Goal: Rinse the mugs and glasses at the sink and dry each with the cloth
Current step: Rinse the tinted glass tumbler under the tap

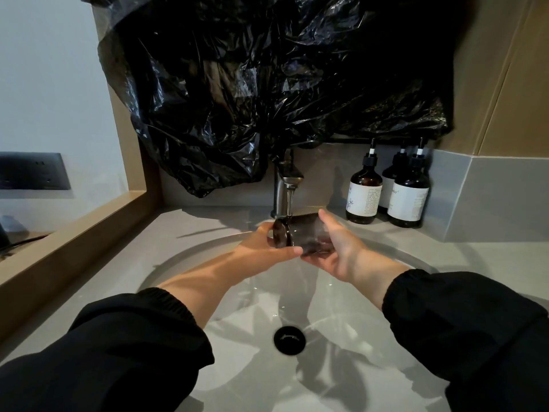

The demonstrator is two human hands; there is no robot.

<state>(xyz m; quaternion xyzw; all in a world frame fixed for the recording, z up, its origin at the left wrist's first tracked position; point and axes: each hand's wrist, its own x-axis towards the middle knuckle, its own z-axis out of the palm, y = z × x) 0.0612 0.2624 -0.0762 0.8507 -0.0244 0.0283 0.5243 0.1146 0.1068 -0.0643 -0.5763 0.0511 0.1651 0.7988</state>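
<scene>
- Glass (306, 233): dark, smoke-tinted tumbler; held on its side between both hands, directly under the spout of the faucet (283, 200); thick base turned toward the left hand, mouth toward the right hand.
- Reason for the attitude (judgement): laid sideways under the spout, the wall can be turned through the stream and the water drains out instead of pooling; holding it over the basin (184, 263) keeps run-off inside the sink.
- Left hand (264, 246): fingers curled round the base end of the glass; thumb laid along its lower front edge; a closed grip, not a flat support.
- Right hand (337, 251): palm turned up and inward beneath the mouth end; fingers wrapped up behind the wall with one tip showing above it; a cupping grip; whether the thumb reaches inside the mouth cannot be told.
- Water: a faint, blurred streak falls below the hands toward the drain (289, 340), which lies nearer the person than either hand; flow rate cannot be judged.
- Step in hand (judgement): rinsing stage of one glass; drying not yet begun.
- Cloth: not in view; no other mugs or glasses in view.
- Beyond the right hand, against the back wall: three pump bottles (364, 197), well apart from the glass.
- Above and behind both hands: black plastic sheeting (267, 84) hanging down to the faucet.
</scene>
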